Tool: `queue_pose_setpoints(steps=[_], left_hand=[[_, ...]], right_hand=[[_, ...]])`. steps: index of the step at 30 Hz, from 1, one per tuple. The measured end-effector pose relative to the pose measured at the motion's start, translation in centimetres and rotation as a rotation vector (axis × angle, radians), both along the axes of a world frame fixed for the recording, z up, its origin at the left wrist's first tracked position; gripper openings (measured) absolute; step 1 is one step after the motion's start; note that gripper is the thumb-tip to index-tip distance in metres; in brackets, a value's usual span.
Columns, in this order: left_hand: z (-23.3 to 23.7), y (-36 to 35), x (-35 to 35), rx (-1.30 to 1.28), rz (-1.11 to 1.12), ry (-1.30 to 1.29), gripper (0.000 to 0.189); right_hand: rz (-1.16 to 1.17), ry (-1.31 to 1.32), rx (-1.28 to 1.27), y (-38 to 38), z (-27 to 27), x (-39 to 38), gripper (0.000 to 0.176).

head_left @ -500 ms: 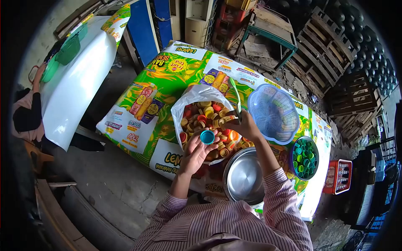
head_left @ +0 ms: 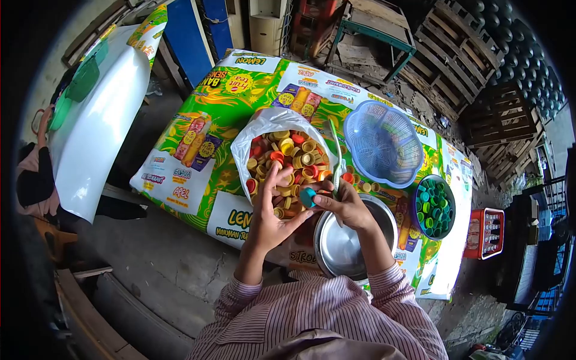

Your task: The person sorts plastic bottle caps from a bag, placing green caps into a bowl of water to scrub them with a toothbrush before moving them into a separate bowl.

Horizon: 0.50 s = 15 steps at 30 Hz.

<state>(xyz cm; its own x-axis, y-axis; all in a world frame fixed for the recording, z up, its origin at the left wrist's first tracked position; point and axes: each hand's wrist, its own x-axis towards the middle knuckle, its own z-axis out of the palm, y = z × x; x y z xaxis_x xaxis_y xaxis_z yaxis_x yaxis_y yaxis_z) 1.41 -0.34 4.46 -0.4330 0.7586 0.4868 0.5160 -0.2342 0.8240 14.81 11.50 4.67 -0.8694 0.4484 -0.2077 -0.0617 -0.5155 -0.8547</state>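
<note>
A teal bottle cap [head_left: 308, 197] sits between my two hands, pinched at the fingertips of my right hand [head_left: 351, 207]. That same hand also grips a slim green toothbrush [head_left: 334, 135], its handle pointing up and away from me. My left hand [head_left: 270, 213] is open just left of the cap, fingers spread and thumb reaching toward it. Beneath and beyond both hands stands a white plastic bag [head_left: 243, 147] full of yellow, red and orange bottle caps [head_left: 288, 147]. A steel bowl [head_left: 339, 246] lies under my right wrist.
A blue plastic basket [head_left: 384, 144] and a dark bowl of green caps [head_left: 433, 207] stand to the right on the patterned table cover [head_left: 198, 96]. A red crate [head_left: 483, 234] is beyond the right edge. At far left, another person [head_left: 39, 171] is beside a white-covered table [head_left: 108, 132].
The teal cap has passed from my left fingers to my right fingertips. My right hand has come down toward it with the toothbrush, and my left hand has spread. The view has shifted slightly.
</note>
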Motion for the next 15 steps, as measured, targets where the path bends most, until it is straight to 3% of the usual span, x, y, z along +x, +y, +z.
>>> queue_pose_setpoints(steps=[2,4,6,9,14,15], left_hand=[[-2.0,-0.2,-2.1,-0.044,0.192,0.04,0.085],[-5.6,-0.2,-5.0,-0.133,0.472,-0.178,0.081],[-10.8,0.2,-8.6,-0.292,0.557,-0.444,0.079],[-11.5,1.0,-11.4,-0.493,0.189,-0.704,0.075],[-11.8,3.2,-12.8,-0.391,0.018,-0.815,0.062],[-11.9,3.4,-13.1,-0.422,-0.031,-1.01,0.059]], right_hand=[[-0.119,-0.131,0.404,-0.6,-0.2,2.2,0.031],[-0.095,-0.47,0.808,-1.0,0.0,5.2,0.034],[-0.193,-0.641,0.86,-1.6,-1.0,7.6,0.027],[-0.17,-0.836,0.98,-1.8,-2.1,10.2,0.036],[-0.107,-0.881,1.022,-1.4,0.0,8.9,0.04],[-0.121,-0.845,1.054,-1.2,0.5,7.9,0.04]])
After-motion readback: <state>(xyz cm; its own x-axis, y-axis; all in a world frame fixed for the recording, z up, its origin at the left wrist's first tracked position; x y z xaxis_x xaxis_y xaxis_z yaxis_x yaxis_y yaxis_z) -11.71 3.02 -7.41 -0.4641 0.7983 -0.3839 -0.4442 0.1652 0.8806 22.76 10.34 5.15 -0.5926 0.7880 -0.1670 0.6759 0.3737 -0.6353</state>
